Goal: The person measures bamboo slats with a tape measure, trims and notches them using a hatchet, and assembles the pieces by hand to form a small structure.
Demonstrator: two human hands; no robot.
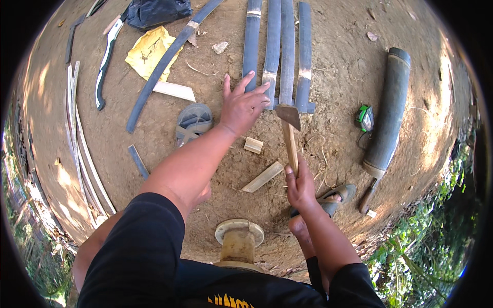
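Several dark split-bamboo slats (287,51) lie side by side on the ground in front of me, running away from me. Their near ends rest at a short dark crosspiece (308,108). My left hand (244,105) lies with fingers spread over the near ends of the left slats, pressing from above rather than grasping. In my right hand (301,187), the fingers wrap round the wooden handle of a small hatchet (289,117) with a broad dark metal head. That head is just over the crosspiece and hides part of it; whether it touches cannot be seen.
A thick bamboo tube (387,113), a green tape measure (365,119) and a knife (367,199) lie right. Left are yellow paper (150,53) with nails, a handsaw (107,64), a loose slat (164,64), thin strips (77,138) and a sandal (194,123). Offcuts (262,177) lie nearer.
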